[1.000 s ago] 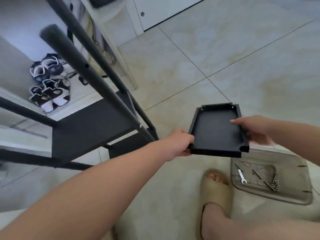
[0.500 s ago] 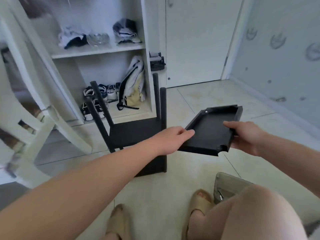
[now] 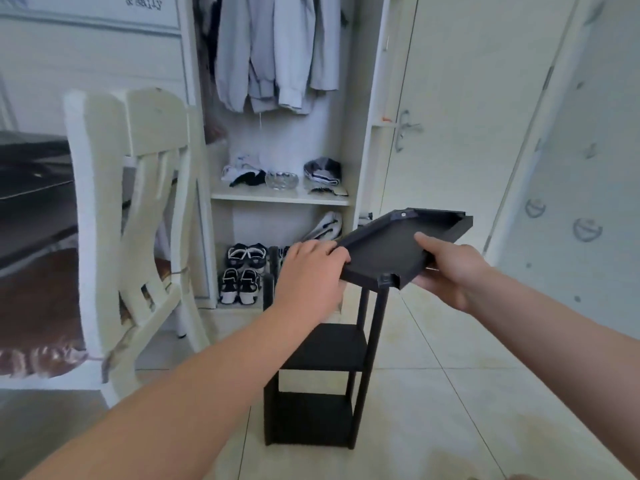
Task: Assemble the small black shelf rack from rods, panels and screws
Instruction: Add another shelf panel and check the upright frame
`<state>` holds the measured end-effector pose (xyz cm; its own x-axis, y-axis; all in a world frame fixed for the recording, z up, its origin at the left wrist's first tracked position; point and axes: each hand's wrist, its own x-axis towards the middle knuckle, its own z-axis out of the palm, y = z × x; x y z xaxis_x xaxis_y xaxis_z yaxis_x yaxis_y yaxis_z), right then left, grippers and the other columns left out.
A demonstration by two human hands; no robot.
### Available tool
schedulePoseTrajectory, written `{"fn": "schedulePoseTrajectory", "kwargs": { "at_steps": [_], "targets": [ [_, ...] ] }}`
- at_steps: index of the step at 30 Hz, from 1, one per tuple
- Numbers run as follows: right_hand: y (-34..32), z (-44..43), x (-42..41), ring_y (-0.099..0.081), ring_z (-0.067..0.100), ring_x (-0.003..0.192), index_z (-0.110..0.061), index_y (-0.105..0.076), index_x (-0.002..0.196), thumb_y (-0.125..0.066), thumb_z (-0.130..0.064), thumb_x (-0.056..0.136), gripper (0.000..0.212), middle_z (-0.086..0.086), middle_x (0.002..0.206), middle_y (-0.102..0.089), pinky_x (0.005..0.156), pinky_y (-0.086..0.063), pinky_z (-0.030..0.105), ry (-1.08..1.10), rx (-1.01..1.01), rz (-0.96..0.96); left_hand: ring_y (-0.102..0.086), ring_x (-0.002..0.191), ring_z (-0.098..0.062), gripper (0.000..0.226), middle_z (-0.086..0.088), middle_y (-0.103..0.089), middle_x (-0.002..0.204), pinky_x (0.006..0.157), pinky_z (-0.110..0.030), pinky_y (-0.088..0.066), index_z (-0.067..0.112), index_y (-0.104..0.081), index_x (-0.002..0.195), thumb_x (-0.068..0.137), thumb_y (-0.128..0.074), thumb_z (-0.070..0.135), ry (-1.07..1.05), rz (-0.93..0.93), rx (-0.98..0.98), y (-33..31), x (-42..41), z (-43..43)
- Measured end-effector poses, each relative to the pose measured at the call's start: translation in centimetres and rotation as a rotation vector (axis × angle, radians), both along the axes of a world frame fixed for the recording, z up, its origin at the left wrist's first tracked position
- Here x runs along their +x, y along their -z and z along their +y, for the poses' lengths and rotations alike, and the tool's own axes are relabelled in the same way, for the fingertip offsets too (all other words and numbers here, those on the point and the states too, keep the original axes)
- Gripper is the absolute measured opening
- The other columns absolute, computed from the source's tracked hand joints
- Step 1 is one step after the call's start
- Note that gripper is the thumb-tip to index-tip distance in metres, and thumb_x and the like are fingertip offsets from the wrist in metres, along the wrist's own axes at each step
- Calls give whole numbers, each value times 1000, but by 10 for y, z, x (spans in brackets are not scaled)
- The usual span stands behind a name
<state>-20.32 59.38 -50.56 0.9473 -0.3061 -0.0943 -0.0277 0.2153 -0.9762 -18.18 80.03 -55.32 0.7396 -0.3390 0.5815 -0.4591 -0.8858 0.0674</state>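
Pale tiled floor (image 3: 450, 403), wardrobe (image 3: 284, 199) standing open behind.
The left hand (image 3: 311, 271) and right hand (image 3: 450, 271) each grip an edge of the black panel (image 3: 384, 251), held tilted over the upright rack (image 3: 325, 348).

Panel (image 3: 381, 252) above rack (image 3: 329, 348) on floor (image 3: 450, 410) — chair (image 3: 149, 140) left, wardrobe (image 3: 280, 199) behind

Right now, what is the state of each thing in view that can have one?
Panel: lifted, tilted, hollow side up, over the rack.
Rack: upright on the floor, two shelves fitted, top one not fitted.
Left hand: grips the panel's left edge.
Right hand: grips the panel's right edge, thumb on top.
Wardrobe: open.
Door: closed.
Chair: upright.
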Motion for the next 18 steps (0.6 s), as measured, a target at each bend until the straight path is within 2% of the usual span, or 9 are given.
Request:
{"fn": "schedulePoseTrajectory", "kwargs": {
  "at_steps": [3, 5, 7, 10, 12, 15, 18],
  "targets": [
    [-2, 17, 34, -74, 25, 82, -5, -62, 110, -68, -22, 97, 22, 13, 102, -71, 61, -61, 36, -42, 20, -40, -59, 100, -23, 27, 4, -70, 103, 90, -33, -41, 22, -61, 107, 83, -69, 13, -91, -208, -78, 1, 20, 7],
    [1, 24, 59, -71, 24, 89, -10, -63, 108, -67, -37, 97, 29, 9, 102, -70, 69, -62, 39, -39, -52, -65, -59, 81, -24, 21, 3, -69, 88, 73, -34, -40, 21, -58, 101, 85, -71, 16, -103, -260, -151, 4, 40, 11],
    [11, 28, 82, -65, 17, 95, -20, -60, 105, -64, -48, 96, 30, 2, 107, -68, 81, -58, 38, -26, -152, -87, -55, 73, -24, 17, 3, -65, 82, 66, -32, -33, 22, -56, 105, 92, -66, 23, -81, -240, -245, 10, 65, 16],
    [42, 28, 113, -54, 3, 93, -24, -56, 115, -63, -47, 96, 31, -11, 109, -61, 90, -45, 38, 64, -278, -124, -54, 69, -16, 17, 10, -59, 78, 56, -30, -38, 26, -47, 109, 98, -56, 37, -51, -46, -400, 26, 103, 26],
    [64, 28, 129, -54, 4, 98, -26, -51, 130, -64, -41, 96, 40, -14, 113, -58, 91, -38, 36, 109, -330, -150, -56, 73, -6, 20, 16, -59, 83, 59, -22, -41, 30, -48, 112, 97, -56, 41, 11, 75, -592, 40, 123, 35],
    [89, 26, 150, -51, 14, 117, -30, -47, 138, -65, -38, 95, 47, -10, 132, -52, 99, -41, 39, 177, -374, -166, -62, 91, 0, 18, 17, -65, 102, 74, -20, -49, 33, -56, 111, 95, -61, 36, 107, 247, -953, 48, 148, 49],
    [109, 19, 168, -48, 13, 118, -31, -43, 144, -66, -37, 95, 54, -9, 140, -48, 96, -37, 34, 177, -401, -165, -63, 89, 8, 13, 24, -69, 97, 77, -20, -51, 43, -60, 99, 92, -66, 33, 109, 331, -1184, 55, 171, 61]
  ]
}}
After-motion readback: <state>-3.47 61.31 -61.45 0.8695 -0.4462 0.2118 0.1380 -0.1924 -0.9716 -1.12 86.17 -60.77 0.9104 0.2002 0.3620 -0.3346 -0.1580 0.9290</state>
